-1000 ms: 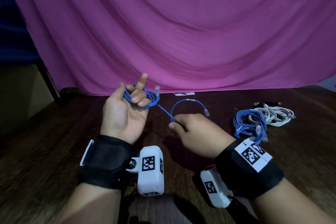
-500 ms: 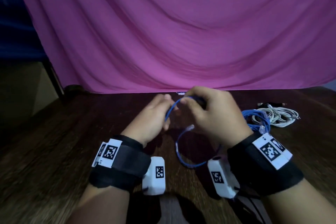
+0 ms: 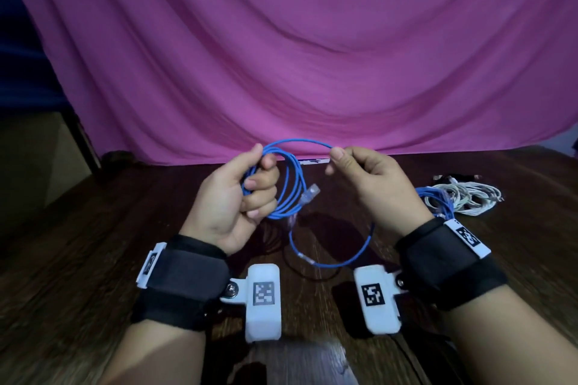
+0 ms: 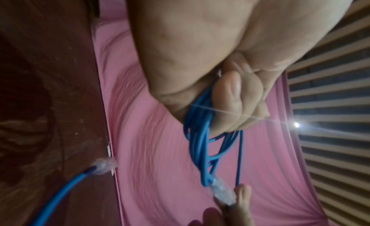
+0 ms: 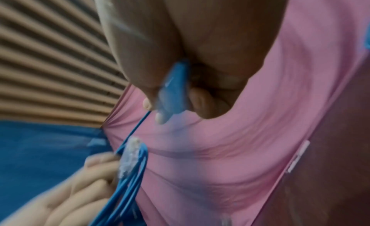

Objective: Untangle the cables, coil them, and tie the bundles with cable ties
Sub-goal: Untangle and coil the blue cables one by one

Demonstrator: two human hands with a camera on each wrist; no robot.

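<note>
My left hand [image 3: 247, 194] grips several loops of a thin blue network cable [image 3: 292, 194] above the dark wooden table [image 3: 78, 259]; the left wrist view shows the loops [image 4: 200, 142] clamped under curled fingers. A clear plug [image 3: 308, 197] dangles from the coil. My right hand [image 3: 369, 178] pinches the same cable between thumb and forefinger, and a strand arcs between the two hands. The cable's tail [image 3: 347, 256] hangs from the right hand in a curve and ends in a second clear plug. In the right wrist view the pinched cable [image 5: 174, 90] is blurred.
At the right of the table lie a coiled blue cable [image 3: 438, 200] and a pile of white cables [image 3: 466, 197], with a dark item behind them. A pink cloth [image 3: 297, 56] hangs behind the table. A small white label [image 3: 312, 161] lies at the cloth's foot.
Both hands had come together half a second ago; now they have drawn apart. The left hand holds a fuller coil and the right has pulled a fresh arc of cable out to the right.
</note>
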